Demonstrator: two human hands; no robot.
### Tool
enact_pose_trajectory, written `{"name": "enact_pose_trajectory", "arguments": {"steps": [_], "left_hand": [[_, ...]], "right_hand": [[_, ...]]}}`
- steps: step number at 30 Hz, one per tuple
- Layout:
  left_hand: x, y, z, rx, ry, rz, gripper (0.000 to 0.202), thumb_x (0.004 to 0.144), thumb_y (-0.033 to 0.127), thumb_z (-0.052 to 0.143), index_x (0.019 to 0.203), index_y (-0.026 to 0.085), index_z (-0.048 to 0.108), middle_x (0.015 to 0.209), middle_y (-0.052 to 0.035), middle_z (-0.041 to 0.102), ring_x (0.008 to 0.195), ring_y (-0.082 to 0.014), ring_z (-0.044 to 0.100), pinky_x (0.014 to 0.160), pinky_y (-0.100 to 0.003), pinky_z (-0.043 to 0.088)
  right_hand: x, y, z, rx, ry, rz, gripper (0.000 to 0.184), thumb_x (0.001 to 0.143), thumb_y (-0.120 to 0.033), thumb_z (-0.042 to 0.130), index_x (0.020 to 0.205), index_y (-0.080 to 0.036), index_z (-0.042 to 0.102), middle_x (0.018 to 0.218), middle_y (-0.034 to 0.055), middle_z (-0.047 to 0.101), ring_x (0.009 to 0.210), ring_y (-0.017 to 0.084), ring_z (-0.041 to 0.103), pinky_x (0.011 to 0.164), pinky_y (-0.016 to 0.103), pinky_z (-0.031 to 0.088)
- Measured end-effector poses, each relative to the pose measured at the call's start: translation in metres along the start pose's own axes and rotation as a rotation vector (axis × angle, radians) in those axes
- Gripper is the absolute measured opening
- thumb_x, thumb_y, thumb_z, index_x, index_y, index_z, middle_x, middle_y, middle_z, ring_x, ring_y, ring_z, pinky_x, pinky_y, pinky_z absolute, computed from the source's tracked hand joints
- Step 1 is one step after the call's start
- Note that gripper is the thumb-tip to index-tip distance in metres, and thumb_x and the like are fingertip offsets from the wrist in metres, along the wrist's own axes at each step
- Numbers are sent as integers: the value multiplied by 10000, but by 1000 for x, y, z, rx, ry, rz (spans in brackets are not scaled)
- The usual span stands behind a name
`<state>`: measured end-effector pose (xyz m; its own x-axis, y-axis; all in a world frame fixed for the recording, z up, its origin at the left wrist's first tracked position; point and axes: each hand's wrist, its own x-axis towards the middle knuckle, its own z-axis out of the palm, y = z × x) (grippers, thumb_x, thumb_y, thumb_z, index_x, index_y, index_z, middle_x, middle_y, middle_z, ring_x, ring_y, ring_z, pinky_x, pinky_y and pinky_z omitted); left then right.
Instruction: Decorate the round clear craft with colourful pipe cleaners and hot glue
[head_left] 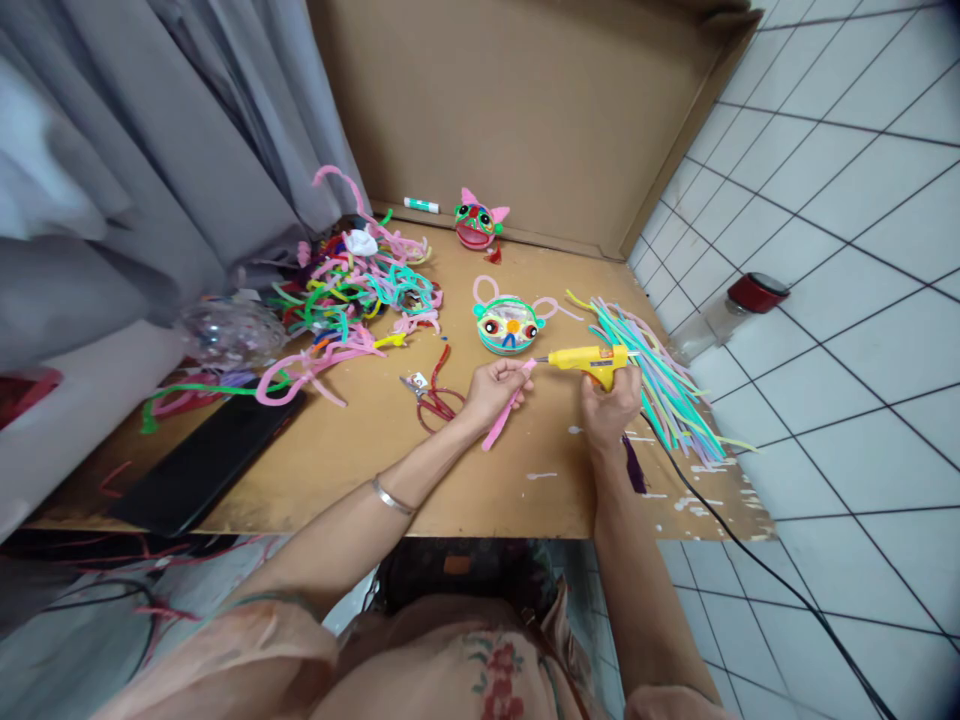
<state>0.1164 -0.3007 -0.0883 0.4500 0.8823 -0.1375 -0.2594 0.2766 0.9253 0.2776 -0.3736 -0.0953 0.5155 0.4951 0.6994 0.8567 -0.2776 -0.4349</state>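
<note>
My left hand (494,389) is closed on a pink pipe cleaner (507,410), its upper end raised toward the nozzle of a yellow glue gun (589,360). My right hand (611,404) grips the glue gun by its handle, nozzle pointing left and almost touching the pink end. Just behind them on the wooden board (360,470) lies a round pipe-cleaner face (508,326) with teal rim, pink ears and eyes.
A tangled heap of coloured pipe cleaners (352,290) lies at the left. Straight pastel ones (660,385) fan out at the right. Red-handled scissors (431,395), a second finished face (478,224), a glue stick (421,205), a black tablet (206,460) and a red-lidded jar (739,305) are around.
</note>
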Motion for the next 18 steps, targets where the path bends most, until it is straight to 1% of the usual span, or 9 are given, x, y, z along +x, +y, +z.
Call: {"name": "enact_pose_trajectory", "arguments": {"steps": [3,7,10,15,18], "left_hand": [[0,0,0,8,2,-3,187,728,265,718,821,126,632,580,17,641,385,-44,473,403,-171,386],[1,0,-1,22,3,3,206,719,280,730,823,127,640,591,12,646,391,-45,476,408,-175,392],[0,1,-1,24,6,-1,186,726,266,718,823,128,641,586,16,642,390,-43,471,408,-172,391],[0,1,0,12,1,2,164,731,249,705,816,130,631,582,17,644,383,-45,475,401,-169,383],[-1,2,1,10,5,-4,157,733,242,701,816,128,632,574,20,640,376,-42,471,389,-163,371]], "right_hand": [[0,1,-1,6,7,21,139,794,-326,503,884,-220,499,941,99,536,972,269,542,846,392,443],[0,1,-1,24,-20,2,132,785,-331,505,863,-225,491,908,92,526,952,272,535,832,394,444],[-1,1,0,21,-24,-7,121,790,-326,498,859,-227,491,914,93,529,957,270,537,840,396,447],[0,2,1,14,4,21,116,788,-326,506,839,-223,484,927,103,532,967,272,546,852,405,451],[-1,2,1,26,-11,5,120,796,-331,506,842,-221,488,918,102,534,959,272,546,847,404,451]]}}
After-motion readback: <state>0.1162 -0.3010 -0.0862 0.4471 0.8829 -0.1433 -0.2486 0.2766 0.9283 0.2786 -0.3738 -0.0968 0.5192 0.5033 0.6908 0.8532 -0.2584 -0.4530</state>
